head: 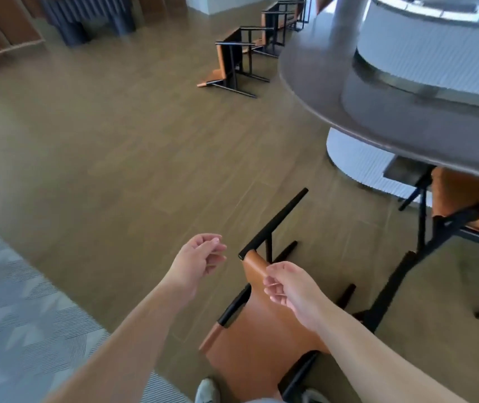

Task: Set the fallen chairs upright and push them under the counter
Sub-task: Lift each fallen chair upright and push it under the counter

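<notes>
A fallen chair (258, 335) with tan leather and a black frame lies right below me, one black leg pointing up toward the counter. My right hand (290, 289) hovers over its leather edge, fingers loosely curled, holding nothing. My left hand (200, 260) hangs just left of the chair, fingers relaxed and apart from it. A second fallen chair (232, 62) lies on its side farther off. The curved grey counter (334, 117) runs along the right side.
A chair (465, 216) sits partly under the counter at right. More chairs (281, 21) stand by the counter far back. Wooden floor (116, 141) spreads left; a patterned grey carpet (14, 315) lies at lower left. A white shoe (207, 391) shows below.
</notes>
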Tool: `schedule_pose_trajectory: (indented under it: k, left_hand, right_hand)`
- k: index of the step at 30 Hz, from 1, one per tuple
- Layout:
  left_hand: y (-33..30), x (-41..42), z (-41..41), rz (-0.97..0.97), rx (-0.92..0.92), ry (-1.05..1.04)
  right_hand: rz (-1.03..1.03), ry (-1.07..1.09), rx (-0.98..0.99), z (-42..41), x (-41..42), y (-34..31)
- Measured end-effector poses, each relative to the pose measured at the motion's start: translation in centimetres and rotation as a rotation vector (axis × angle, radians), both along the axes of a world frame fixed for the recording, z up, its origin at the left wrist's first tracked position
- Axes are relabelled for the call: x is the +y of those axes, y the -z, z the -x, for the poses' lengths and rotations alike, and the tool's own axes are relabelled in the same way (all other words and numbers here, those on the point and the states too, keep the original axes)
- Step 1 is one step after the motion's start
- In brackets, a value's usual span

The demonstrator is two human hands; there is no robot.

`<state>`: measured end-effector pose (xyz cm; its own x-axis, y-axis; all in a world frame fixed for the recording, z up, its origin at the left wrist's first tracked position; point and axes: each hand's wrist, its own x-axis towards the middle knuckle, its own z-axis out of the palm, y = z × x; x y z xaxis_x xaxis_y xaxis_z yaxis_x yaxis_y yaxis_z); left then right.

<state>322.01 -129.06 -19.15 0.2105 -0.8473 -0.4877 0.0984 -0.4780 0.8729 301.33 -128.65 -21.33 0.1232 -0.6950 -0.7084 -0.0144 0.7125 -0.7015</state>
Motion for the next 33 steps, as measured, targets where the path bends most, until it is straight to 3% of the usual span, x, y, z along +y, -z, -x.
schedule_pose_trajectory:
  k: [11, 25, 33]
  left_hand:
    - [1.2, -0.4, -2.5, -0.025, 0.047, 0.348]
    - [-0.6, 2.7, 2.5, 0.016, -0.087, 0.459]
    - [0.4, -1.1, 4.7, 0.043, -0.061, 0.661]
  right_hand:
    - [0.168, 0.204, 0.237, -3.3, 6.4, -1.0]
    - [0.162, 0.369, 0.056, 1.3, 9.6, 0.0]
    - [0.171, 0.484, 0.130, 1.6, 9.6, 0.3]
